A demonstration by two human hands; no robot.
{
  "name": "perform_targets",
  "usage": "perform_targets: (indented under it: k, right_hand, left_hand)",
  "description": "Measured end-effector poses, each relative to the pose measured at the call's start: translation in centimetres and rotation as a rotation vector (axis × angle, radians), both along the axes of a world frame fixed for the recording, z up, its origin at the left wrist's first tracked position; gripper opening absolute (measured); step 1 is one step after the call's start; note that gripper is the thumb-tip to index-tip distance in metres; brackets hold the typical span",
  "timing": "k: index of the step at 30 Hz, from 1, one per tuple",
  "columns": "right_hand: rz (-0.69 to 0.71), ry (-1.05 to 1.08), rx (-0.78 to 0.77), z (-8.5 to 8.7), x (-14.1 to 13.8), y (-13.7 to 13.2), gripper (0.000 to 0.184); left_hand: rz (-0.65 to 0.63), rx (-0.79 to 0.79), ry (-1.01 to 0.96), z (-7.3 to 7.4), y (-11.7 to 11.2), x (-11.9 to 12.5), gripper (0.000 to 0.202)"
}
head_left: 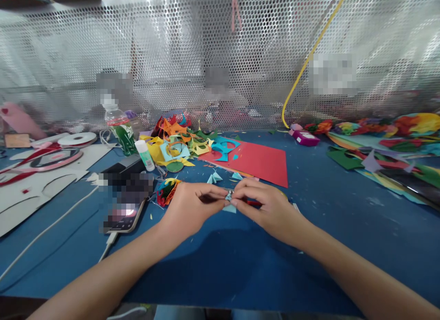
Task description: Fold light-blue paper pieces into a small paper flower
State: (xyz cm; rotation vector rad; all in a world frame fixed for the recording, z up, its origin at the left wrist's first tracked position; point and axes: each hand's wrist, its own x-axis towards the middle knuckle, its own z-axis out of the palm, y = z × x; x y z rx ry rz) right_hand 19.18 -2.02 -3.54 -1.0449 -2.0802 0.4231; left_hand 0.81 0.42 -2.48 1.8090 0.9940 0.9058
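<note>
Between my fingertips, just above the blue tabletop, is a small folded piece of light-blue paper (228, 197). My left hand (192, 205) pinches it from the left. From the other side my right hand (266, 205) grips it with thumb and fingers. Something small and shiny shows at the fingertips, too small to name. Below the fingers lies a flat light-blue scrap (230, 209). Folded light-blue pieces (214, 178) sit just beyond my hands. A red stick-like thing is partly hidden under my right hand.
Red paper (264, 162) lies behind my hands, beside a heap of coloured cut-outs (175, 141). At left are a glue stick (145, 156), a bottle (120, 129), a phone (127, 217) on a cable and ribbon spools (77, 139). A perforated metal panel (185, 49) closes the back.
</note>
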Motion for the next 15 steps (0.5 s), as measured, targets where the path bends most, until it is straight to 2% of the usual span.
perform_targets:
  k: [3,6,10,15]
  right_hand:
    - [0.033,-0.029,0.026,-0.18,-0.03,0.12,0.014]
    - [0.035,-0.055,0.093,-0.51,-0.23,0.19,0.015]
    - [-0.059,-0.078,0.188,-0.65,-0.44,0.14,0.005]
    - [-0.13,-0.147,0.345,-0.51,-0.45,0.07,0.006]
  left_hand:
    - [-0.026,-0.023,0.038,0.13,-0.1,0.15,0.011]
    - [-0.043,0.03,0.103,0.06,-0.15,0.29,0.011]
    - [-0.006,0.192,0.13,-0.13,-0.09,0.32,0.01]
    - [-0.025,0.392,0.133,0.11,-0.07,0.22,0.009]
